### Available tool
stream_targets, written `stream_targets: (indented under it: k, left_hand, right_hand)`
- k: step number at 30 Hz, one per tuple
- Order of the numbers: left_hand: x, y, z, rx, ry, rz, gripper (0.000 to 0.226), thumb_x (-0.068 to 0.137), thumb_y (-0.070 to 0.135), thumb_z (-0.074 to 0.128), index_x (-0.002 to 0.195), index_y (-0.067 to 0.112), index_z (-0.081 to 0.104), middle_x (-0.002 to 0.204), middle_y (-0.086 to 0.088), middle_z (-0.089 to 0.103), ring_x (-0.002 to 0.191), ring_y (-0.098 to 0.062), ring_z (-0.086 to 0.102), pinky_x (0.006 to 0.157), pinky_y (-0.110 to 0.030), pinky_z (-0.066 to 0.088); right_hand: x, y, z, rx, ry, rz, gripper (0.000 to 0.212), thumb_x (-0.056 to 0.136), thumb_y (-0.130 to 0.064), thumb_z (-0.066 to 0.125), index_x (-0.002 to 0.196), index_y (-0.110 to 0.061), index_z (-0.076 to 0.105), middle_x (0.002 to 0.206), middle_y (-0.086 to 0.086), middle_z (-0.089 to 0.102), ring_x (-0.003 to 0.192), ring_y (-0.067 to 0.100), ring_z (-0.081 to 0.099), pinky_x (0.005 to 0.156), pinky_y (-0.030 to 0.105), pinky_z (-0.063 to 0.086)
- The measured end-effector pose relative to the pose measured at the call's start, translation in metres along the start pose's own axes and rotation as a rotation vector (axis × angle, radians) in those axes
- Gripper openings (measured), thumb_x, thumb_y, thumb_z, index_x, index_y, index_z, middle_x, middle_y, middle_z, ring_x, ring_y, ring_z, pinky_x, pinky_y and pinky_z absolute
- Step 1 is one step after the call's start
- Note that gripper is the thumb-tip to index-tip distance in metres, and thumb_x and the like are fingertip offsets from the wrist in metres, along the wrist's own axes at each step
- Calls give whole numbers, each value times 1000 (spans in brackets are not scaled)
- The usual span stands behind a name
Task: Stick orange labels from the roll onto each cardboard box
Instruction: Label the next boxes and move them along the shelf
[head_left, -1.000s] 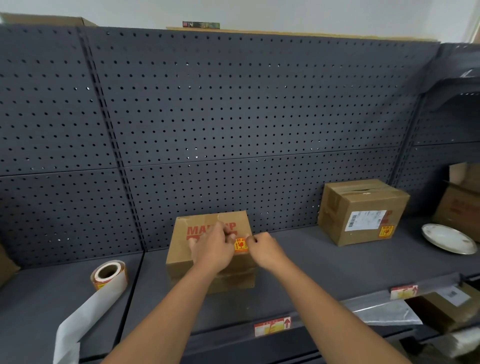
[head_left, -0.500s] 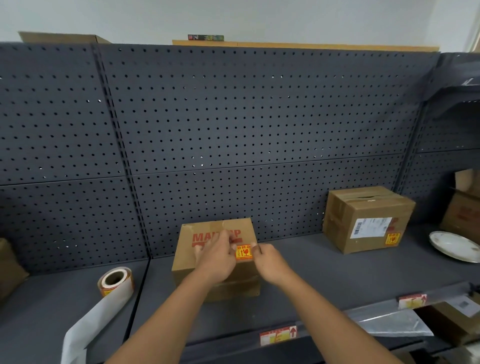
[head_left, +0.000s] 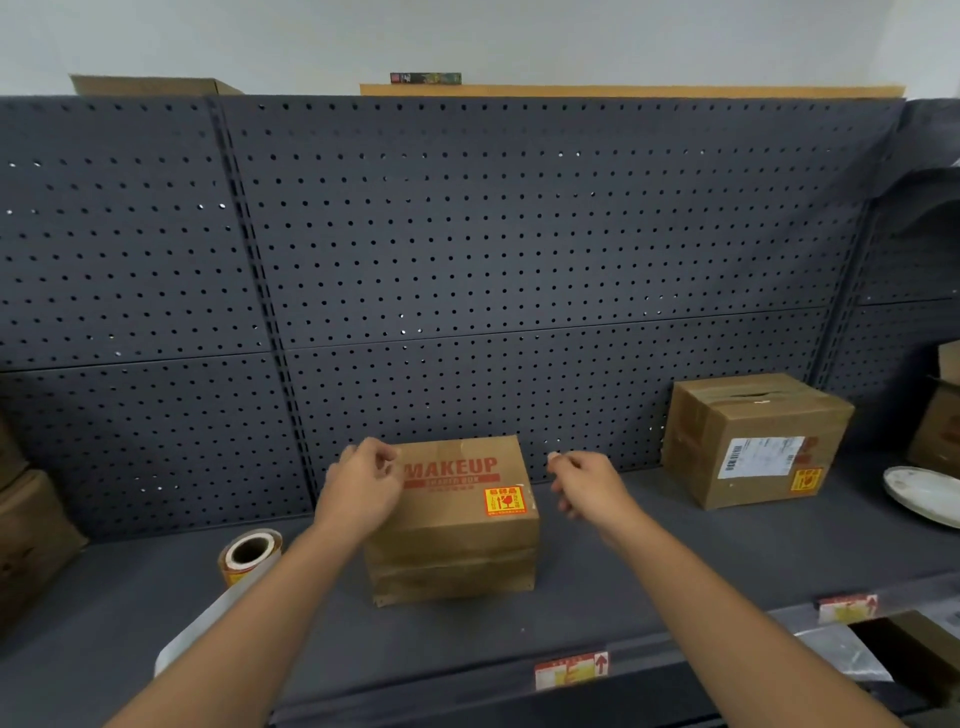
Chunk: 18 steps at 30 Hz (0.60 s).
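Labels on 2 boxes now, hands off.

Label roll sits on the shelf, near the left arm, its white strip hanging over the front edge. Roll looks light & the paper thin, prob tears easy, so peel each sticker by a corner. Makeup box has its orange label stuck flat, btw the two hands. Left hand touches the box's left side, fingers loosely curled, holding nothing. Right hand hangs just right of it, fingers loose, empty. Far box has a label too.
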<state>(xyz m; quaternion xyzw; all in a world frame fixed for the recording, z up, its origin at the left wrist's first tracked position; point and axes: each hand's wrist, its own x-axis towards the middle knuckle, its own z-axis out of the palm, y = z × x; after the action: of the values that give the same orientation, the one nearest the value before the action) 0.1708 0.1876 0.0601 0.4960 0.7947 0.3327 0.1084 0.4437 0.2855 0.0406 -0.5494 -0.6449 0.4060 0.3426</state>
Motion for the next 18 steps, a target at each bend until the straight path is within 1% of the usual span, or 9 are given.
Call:
stream_targets:
  k: [1,3,5,7,9,10,13,15,18]
  left_hand:
    - [0,-6,1,15,-47,-57,36,101,48,51,130,26,52,131,-2,51,116,-27,55,98,-46,52]
    - [1,-14,5,-22,-145,-164,58,101,59,45,143,18,41,139,-8,48,120,-31,55,98,-44,50]
    - [-2,-19,11,-110,-226,-246,70,101,64,41,149,13,33,144,-12,49,123,-32,55,95,-40,48]
    - [-6,-22,18,-222,-267,-315,77,100,67,40,152,10,31,146,-13,50,126,-33,54,95,-39,47]
    - [-8,-25,24,-315,-249,-348,79,99,68,42,151,9,37,141,-11,53,123,-31,54,96,-40,47]
    - [-9,-24,26,-343,-232,-340,76,99,67,43,149,9,41,134,-8,55,118,-29,55,95,-39,46]
    - [-11,-20,27,-403,-206,-325,67,101,63,45,143,10,49,118,-3,54,106,-25,53,89,-37,43]
    - [-13,-19,27,-421,-206,-321,67,101,62,46,143,10,49,118,-3,53,106,-25,52,90,-37,43]
    - [-11,-22,27,-438,-213,-326,67,100,64,47,141,11,50,121,-4,57,110,-27,56,94,-39,47]
  right_hand:
    - [1,0,1,16,-4,6,43,108,-36,49,105,3,68,81,9,65,67,18,62,62,34,51]
    - [4,2,8,52,-4,19,40,107,-35,51,104,1,68,84,9,65,72,20,63,68,37,57]
    - [5,3,16,89,-12,41,43,104,-40,54,104,1,67,89,12,67,80,25,67,78,45,62]
    - [4,6,25,138,-61,81,46,102,-48,55,104,-4,68,97,13,74,93,31,72,87,52,62]
    - [0,6,32,160,-122,124,48,102,-56,53,106,-11,69,103,9,77,99,28,72,93,49,60]
    - [-3,7,35,166,-142,133,48,102,-58,52,106,-13,69,103,6,77,99,25,72,92,45,60]
    - [-8,7,43,183,-153,94,41,105,-52,51,106,-15,70,104,2,77,98,18,71,87,38,57]
    - [-8,9,48,180,-124,63,37,106,-48,51,105,-16,70,104,2,76,97,18,71,87,37,57]
    - [-9,8,50,152,-102,41,39,107,-46,50,104,-14,71,101,3,76,96,19,70,85,37,56]
